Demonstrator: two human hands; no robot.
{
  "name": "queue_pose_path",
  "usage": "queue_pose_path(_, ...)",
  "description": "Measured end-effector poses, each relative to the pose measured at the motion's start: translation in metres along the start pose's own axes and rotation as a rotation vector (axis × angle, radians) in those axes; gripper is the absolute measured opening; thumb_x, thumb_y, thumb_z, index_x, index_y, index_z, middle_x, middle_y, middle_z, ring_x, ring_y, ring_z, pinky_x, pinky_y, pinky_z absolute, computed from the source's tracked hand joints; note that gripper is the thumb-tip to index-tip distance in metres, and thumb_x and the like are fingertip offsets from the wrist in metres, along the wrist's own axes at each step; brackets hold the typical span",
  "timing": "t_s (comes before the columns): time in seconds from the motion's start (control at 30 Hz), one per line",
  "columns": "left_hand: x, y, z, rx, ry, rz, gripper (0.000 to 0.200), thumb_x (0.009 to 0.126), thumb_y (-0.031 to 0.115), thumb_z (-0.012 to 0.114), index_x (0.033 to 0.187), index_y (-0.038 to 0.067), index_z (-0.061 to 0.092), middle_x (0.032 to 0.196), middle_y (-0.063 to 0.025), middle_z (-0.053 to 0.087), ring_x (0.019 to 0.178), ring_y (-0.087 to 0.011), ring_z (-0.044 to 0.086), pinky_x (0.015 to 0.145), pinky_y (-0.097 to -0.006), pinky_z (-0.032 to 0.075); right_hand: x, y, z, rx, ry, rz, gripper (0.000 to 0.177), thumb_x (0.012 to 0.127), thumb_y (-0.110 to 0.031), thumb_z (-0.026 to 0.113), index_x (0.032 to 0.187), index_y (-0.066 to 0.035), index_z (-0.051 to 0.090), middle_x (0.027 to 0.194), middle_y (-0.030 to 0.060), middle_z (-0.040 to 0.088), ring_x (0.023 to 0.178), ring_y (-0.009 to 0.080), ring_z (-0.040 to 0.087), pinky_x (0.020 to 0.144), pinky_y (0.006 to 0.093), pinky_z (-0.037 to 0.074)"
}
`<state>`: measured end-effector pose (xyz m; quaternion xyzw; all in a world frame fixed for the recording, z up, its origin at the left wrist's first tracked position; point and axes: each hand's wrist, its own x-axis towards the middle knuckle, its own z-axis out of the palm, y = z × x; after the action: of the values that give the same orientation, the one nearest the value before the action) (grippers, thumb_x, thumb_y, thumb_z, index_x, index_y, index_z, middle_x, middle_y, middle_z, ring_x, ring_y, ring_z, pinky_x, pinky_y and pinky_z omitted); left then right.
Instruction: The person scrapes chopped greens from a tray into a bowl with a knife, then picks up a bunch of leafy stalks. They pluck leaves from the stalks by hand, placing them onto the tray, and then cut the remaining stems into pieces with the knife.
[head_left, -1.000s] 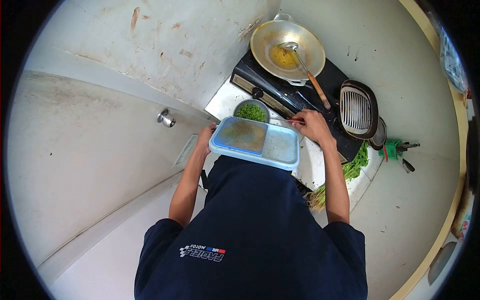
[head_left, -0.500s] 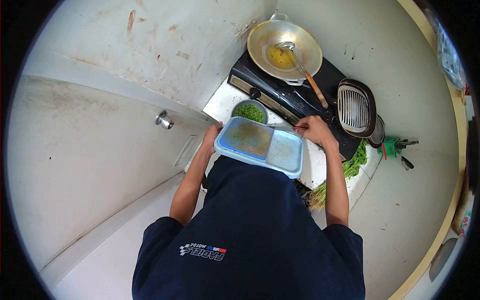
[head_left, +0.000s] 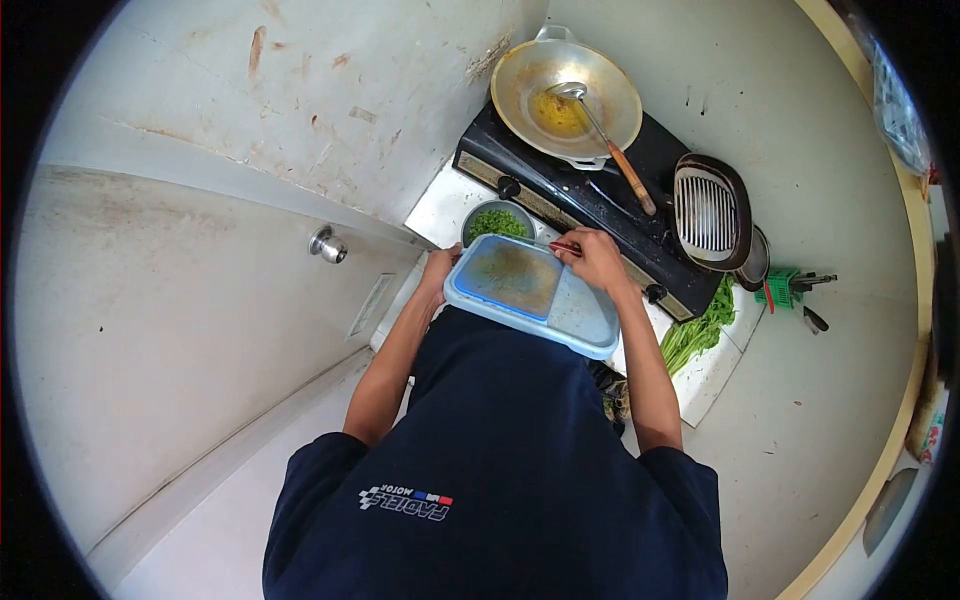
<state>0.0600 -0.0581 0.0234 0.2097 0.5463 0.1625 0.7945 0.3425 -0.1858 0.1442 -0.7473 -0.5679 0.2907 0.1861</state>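
A light blue cutting board with a stained, blue-rimmed panel is held level in front of my body. My left hand is closed around its left end. In my right hand is a knife with a dark red handle, over the board's far edge. The blade is thin and hard to make out; it seems to point left along that edge. Just beyond the board, a grey bowl holds chopped green leaves.
A black stove carries a wok with yellow oil and a wooden-handled ladle. A grill pan sits at its right end. Leafy greens lie on the white counter. A green basket of utensils hangs on the wall.
The cutting board has shifted slightly right along with my left hand. My right hand has moved left with the knife, from beside the board to over its far edge.
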Motion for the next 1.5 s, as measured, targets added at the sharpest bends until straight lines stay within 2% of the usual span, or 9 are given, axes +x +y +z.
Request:
queue_pose_path(0.33, -0.001, 0.007, -0.005, 0.039, -0.012, -0.007, 0.037, 0.106, 0.023, 0.047, 0.105, -0.009, 0.065, 0.086, -0.0146, 0.067, 0.07, -0.0197, 0.063, 0.063, -0.0344, 0.053, -0.003, 0.011, -0.014, 0.01, -0.126, 0.091, 0.021, 0.082, -0.017, 0.073, 0.1, -0.008, 0.077, 0.098, 0.016, 0.075, 0.09, 0.0327, 0.072, 0.082, 0.041, 0.056)
queue_pose_path(0.43, -0.001, 0.006, -0.003, 0.056, -0.019, 0.0, 0.036, 0.105, 0.023, 0.047, 0.104, -0.008, 0.065, 0.088, -0.0151, 0.067, 0.071, -0.0198, 0.063, 0.064, -0.0343, 0.053, 0.005, 0.003, 0.002, 0.077, -0.085, 0.061, 0.022, 0.082, -0.016, 0.074, 0.102, -0.007, 0.077, 0.099, 0.0167, 0.074, 0.091, 0.0331, 0.072, 0.084, 0.0414, 0.056)
queue_pose_path(0.63, -0.006, 0.01, 0.0, 0.058, -0.042, -0.006, 0.036, 0.106, 0.023, 0.047, 0.105, -0.008, 0.065, 0.09, -0.0154, 0.068, 0.072, -0.0203, 0.063, 0.066, -0.0347, 0.054, 0.013, -0.012, 0.02, 0.087, 0.086, -0.026, 0.022, 0.086, -0.014, 0.072, 0.103, -0.002, 0.075, 0.097, 0.0178, 0.072, 0.082, 0.0323, 0.071, 0.078, 0.0387, 0.056)
queue_pose_path(0.73, -0.008, 0.014, 0.002, 0.054, -0.037, -0.003, 0.036, 0.106, 0.023, 0.046, 0.106, -0.008, 0.064, 0.09, -0.015, 0.068, 0.073, -0.0201, 0.063, 0.066, -0.0348, 0.054, 0.012, -0.018, 0.025, 0.074, 0.052, -0.002, 0.022, 0.086, -0.017, 0.072, 0.105, -0.006, 0.076, 0.098, 0.0161, 0.071, 0.089, 0.034, 0.07, 0.081, 0.0426, 0.056)
queue_pose_path(0.83, -0.006, 0.016, 0.002, 0.058, -0.036, 0.005, 0.036, 0.106, 0.022, 0.046, 0.107, -0.009, 0.064, 0.091, -0.0152, 0.068, 0.073, -0.0201, 0.063, 0.067, -0.0351, 0.054, 0.013, -0.018, 0.04, 0.124, 0.023, 0.004, 0.021, 0.087, -0.018, 0.071, 0.104, -0.007, 0.076, 0.097, 0.0162, 0.071, 0.088, 0.0343, 0.07, 0.081, 0.0434, 0.056)
queue_pose_path(1.03, -0.009, 0.024, 0.0, 0.097, -0.076, 0.045, 0.034, 0.105, 0.021, 0.047, 0.108, -0.01, 0.062, 0.093, -0.0154, 0.067, 0.076, -0.0194, 0.063, 0.068, -0.0342, 0.054, 0.013, -0.025, 0.05, -0.002, 0.128, 0.06, 0.021, 0.087, -0.019, 0.069, 0.103, -0.007, 0.076, 0.097, 0.0166, 0.07, 0.087, 0.0353, 0.069, 0.08, 0.0446, 0.056)
queue_pose_path(1.23, -0.004, 0.033, -0.007, 0.121, -0.083, 0.055, 0.034, 0.105, 0.021, 0.049, 0.108, -0.009, 0.062, 0.092, -0.0145, 0.067, 0.076, -0.0191, 0.063, 0.067, -0.0337, 0.054, 0.014, -0.041, 0.055, 0.114, 0.101, 0.052, 0.021, 0.087, -0.018, 0.068, 0.103, -0.006, 0.076, 0.093, 0.0181, 0.07, 0.085, 0.0366, 0.069, 0.081, 0.0449, 0.056)
queue_pose_path(1.33, -0.005, 0.037, -0.009, 0.146, -0.091, 0.092, 0.033, 0.104, 0.022, 0.05, 0.107, -0.008, 0.062, 0.093, -0.0144, 0.067, 0.077, -0.0192, 0.063, 0.069, -0.0339, 0.054, 0.016, -0.035, 0.06, -0.077, 0.125, 0.123, 0.022, 0.086, -0.019, 0.068, 0.102, -0.005, 0.075, 0.093, 0.019, 0.07, 0.085, 0.0367, 0.069, 0.08, 0.0454, 0.056)
queue_pose_path(1.5, -0.014, 0.05, -0.006, 0.17, -0.067, 0.131, 0.033, 0.104, 0.025, 0.053, 0.105, -0.006, 0.063, 0.091, -0.0118, 0.066, 0.078, -0.0178, 0.062, 0.072, -0.0327, 0.052, 0.02, -0.057, 0.056, 0.049, 0.227, 0.102, 0.024, 0.085, -0.022, 0.068, 0.1, -0.004, 0.075, 0.094, 0.02, 0.07, 0.085, 0.0379, 0.069, 0.081, 0.0459, 0.056)
